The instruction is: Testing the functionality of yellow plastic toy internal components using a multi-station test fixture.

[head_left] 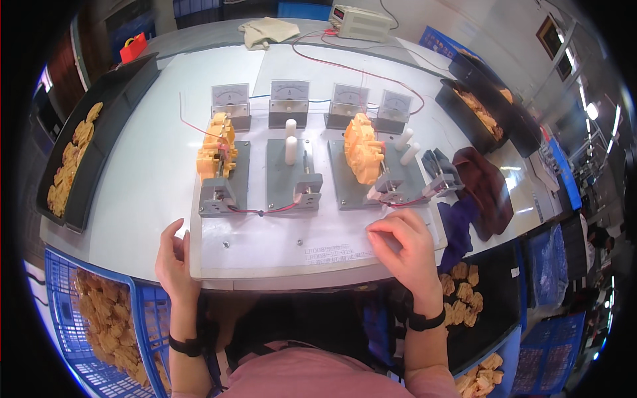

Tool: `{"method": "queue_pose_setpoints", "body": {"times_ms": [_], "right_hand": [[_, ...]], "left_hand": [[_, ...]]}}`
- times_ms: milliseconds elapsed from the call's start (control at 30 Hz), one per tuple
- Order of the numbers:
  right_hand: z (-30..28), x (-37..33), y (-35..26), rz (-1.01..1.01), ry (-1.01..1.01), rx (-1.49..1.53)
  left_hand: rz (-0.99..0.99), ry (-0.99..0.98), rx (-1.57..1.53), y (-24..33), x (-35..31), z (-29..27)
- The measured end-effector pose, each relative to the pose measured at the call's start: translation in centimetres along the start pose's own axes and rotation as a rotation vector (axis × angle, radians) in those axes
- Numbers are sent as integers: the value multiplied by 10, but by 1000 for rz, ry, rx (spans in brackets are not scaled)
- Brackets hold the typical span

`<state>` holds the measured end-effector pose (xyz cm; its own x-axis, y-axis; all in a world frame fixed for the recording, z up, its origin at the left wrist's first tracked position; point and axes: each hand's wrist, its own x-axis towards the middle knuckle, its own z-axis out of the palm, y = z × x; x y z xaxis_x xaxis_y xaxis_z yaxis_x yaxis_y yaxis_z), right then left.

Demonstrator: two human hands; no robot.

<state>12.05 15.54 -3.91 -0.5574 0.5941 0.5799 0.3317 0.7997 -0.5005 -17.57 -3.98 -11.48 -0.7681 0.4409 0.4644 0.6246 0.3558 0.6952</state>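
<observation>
My left hand (174, 265) is beside the left edge of a white board (265, 249), its fingers loosely bent and apart, with nothing in them. Over the right front part of the board is my right hand (405, 249), thumb and forefinger closed together; nothing shows between them. Its fingertips are just in front of the right grey fixture (348, 196). A yellow plastic gear housing (363, 149) stands upright on that fixture. Another yellow gear housing (215, 146) sits on the left fixture (242, 162). The middle fixture (279, 176), with white pegs (290, 150), bears no housing.
Several panel meters (289, 99) stand behind the fixtures. A power supply (360, 24) and a cloth (267, 31) lie at the back. Black trays (119, 132) of yellow parts flank the board. Dark cloths (481, 189) lie right; blue crates (136, 318) stand below left.
</observation>
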Motion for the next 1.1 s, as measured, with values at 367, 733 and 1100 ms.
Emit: {"method": "queue_pose_setpoints", "body": {"times_ms": [367, 733, 1100], "right_hand": [[-2, -11, 13, -12, 50, -20], [0, -10, 11, 27, 46, -7], [-1, -6, 9, 10, 36, -1]], "left_hand": [[66, -58, -83, -20, 6, 3], [85, -68, -131, -17, 3, 4], [50, -75, -53, -3, 3, 0]]}}
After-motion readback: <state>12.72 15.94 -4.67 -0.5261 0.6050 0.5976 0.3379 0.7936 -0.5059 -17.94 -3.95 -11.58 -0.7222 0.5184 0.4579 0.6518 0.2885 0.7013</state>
